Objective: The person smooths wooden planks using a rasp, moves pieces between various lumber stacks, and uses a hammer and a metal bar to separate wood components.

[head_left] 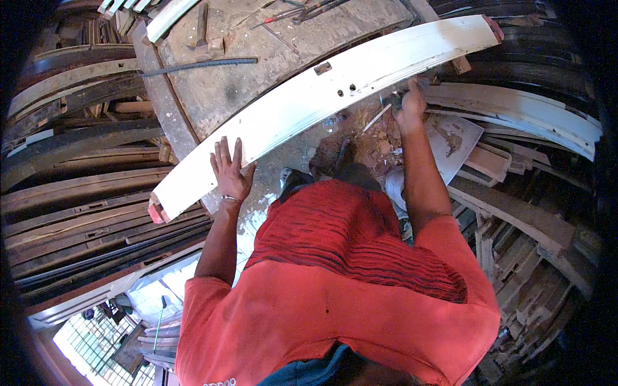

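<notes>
A long white-painted wooden board [283,109] with notches and holes lies slantwise across the workbench [212,90]. Both of its ends show bare reddish wood. My left hand [232,174] rests flat on the board near its left end, fingers spread. Below the board's near edge, toward the right end, my right hand [412,106] is closed around something small and dark. The fingers partly hide that thing and blur smears it, so its kind is unclear.
On the bench lie a dark ridged metal bar [199,66], a hammer-like tool [202,26] and several hand tools [302,13]. Stacked timber [96,193] fills the left side. More planks [521,116] are piled at right. A white container [396,186] stands by my legs.
</notes>
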`<action>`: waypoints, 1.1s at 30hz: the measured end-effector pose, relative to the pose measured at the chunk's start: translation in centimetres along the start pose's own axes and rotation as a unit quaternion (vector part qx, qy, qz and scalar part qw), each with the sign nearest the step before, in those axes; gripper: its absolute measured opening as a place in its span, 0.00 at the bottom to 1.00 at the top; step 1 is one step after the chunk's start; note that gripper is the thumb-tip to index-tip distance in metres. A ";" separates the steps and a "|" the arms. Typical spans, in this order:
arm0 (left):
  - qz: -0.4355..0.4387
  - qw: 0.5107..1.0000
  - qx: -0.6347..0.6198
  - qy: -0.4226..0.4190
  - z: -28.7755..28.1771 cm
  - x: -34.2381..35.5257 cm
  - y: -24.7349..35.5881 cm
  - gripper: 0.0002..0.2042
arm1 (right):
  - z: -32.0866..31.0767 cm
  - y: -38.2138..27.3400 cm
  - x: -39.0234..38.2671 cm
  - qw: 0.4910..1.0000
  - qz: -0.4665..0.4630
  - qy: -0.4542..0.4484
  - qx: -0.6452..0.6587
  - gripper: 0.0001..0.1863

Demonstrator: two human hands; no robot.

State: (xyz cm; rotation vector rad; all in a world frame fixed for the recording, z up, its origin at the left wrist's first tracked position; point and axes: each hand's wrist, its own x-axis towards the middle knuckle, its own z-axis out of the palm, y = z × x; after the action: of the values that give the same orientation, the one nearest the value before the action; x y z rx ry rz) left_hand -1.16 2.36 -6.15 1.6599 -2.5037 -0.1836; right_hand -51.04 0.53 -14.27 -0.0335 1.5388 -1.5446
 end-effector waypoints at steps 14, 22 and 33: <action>-0.024 0.960 -0.268 0.081 -2.5 -5.7 1.7 0.15 | 4.5 8.7 -20.4 0.902 0.112 -0.266 -0.321 0.28; -0.037 0.904 -0.363 0.222 -8.2 -13.4 -2.9 0.08 | 23.2 16.8 -33.1 0.585 0.101 -0.565 -0.573 0.23; -0.057 0.895 -0.353 0.266 -6.8 -16.4 -8.2 0.07 | 28.4 21.7 -35.1 0.441 -0.329 -0.640 -0.536 0.31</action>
State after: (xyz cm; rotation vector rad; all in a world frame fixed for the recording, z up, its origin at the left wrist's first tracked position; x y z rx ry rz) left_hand 13.77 14.15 -1.53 1.3058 -1.6484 -0.5022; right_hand -1.81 4.12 -5.75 -2.1899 0.7933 -0.2172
